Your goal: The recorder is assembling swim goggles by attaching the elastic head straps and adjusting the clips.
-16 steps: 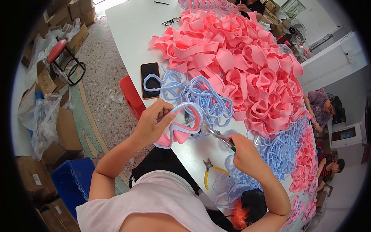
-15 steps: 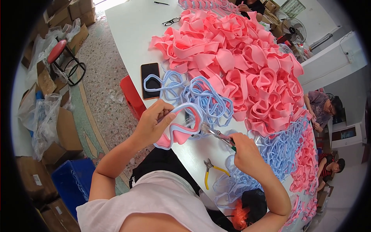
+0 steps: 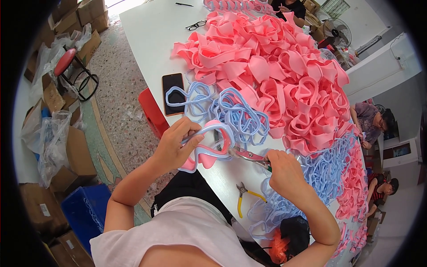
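Note:
My left hand [image 3: 177, 141] is closed on the left end of a light blue, goggle-shaped frame [image 3: 227, 129] with a soft pink lining. Some of the pink lining pokes out past the blue rim on the far side. In my right hand [image 3: 287, 173] is a pair of metal pliers [image 3: 250, 155] with dark green handle ends. The tips of the pliers meet the frame's right end; I cannot tell how far the jaws are apart. Just beyond the frame lies a tangle of light blue rubber frames [image 3: 240, 111].
A big heap of pink foam loops [image 3: 267, 66] covers the far table [image 3: 147, 49]. More blue frames [image 3: 320, 173] lie right. Yellow-handled cutters [image 3: 241, 196], a phone [image 3: 173, 93] and glasses [image 3: 195, 25] rest on the table. A red stool [image 3: 151, 109] stands at its left edge. People sit farther off.
The frame has turned slightly in my left hand, and pink lining now shows above its far rim. The pliers have tilted a little, with their tips still at the frame's right end.

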### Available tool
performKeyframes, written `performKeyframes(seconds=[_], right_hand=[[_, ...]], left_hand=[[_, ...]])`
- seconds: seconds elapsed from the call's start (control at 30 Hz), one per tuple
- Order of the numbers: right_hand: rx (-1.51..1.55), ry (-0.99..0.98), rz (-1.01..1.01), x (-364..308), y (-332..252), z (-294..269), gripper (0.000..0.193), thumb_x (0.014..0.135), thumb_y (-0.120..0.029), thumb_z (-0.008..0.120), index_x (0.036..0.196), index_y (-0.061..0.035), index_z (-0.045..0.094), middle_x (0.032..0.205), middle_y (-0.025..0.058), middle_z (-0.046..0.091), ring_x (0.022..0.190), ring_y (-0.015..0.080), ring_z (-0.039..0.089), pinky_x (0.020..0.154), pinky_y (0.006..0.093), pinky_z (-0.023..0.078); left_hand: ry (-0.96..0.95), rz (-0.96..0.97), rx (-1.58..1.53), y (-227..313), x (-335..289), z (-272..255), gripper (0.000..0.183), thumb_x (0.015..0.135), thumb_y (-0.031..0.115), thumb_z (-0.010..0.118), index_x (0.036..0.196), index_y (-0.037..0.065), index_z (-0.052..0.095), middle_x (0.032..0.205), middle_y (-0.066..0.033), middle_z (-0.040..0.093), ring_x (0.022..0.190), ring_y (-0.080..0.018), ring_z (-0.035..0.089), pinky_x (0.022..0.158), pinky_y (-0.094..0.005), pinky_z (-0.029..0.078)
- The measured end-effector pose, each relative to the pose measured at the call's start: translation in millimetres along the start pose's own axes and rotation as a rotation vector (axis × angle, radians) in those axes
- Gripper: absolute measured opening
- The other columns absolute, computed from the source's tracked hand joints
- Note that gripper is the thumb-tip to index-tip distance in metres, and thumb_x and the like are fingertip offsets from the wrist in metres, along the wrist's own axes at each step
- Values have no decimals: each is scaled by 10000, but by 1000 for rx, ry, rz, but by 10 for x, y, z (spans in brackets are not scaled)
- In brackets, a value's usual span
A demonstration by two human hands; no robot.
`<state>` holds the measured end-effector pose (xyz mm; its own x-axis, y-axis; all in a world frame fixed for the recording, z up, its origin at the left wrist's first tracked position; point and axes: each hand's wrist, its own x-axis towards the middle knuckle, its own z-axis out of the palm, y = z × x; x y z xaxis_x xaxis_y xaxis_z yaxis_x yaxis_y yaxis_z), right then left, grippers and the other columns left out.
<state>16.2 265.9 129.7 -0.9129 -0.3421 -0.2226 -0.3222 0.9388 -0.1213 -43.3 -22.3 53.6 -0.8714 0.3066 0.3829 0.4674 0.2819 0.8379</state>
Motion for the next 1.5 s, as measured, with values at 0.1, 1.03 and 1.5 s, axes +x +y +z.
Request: performKeyframes(seconds=[0.1, 1.03, 1.5], right_hand=[[-35, 57, -2, 10, 1, 24, 279, 662, 32, 579, 927, -29, 513, 877, 137, 565, 838, 314, 559, 721, 397, 410], [218, 202, -32, -60, -261, 220, 411, 682, 97, 546, 1086, 26, 516, 986, 187, 559, 951, 371, 537, 814, 434, 439], [155, 194, 114, 13, -313, 443, 350, 665, 51, 574, 1006, -9, 518, 935, 153, 573, 914, 335, 554, 754, 422, 448]], left_hand=[[9, 1, 50, 14, -10, 7, 151, 872, 82, 634, 958, -24, 568, 819, -106, 512, 698, -212, 521, 631, -304, 437], [716, -188, -648, -217, 197, 452, 201, 987, 214, 532, 1008, 14, 523, 873, -2, 546, 789, -45, 480, 705, -198, 412], [831, -38, -577, -75, 195, 690, 177, 989, 189, 512, 1050, 25, 486, 942, -13, 519, 841, -62, 464, 776, -217, 397]])
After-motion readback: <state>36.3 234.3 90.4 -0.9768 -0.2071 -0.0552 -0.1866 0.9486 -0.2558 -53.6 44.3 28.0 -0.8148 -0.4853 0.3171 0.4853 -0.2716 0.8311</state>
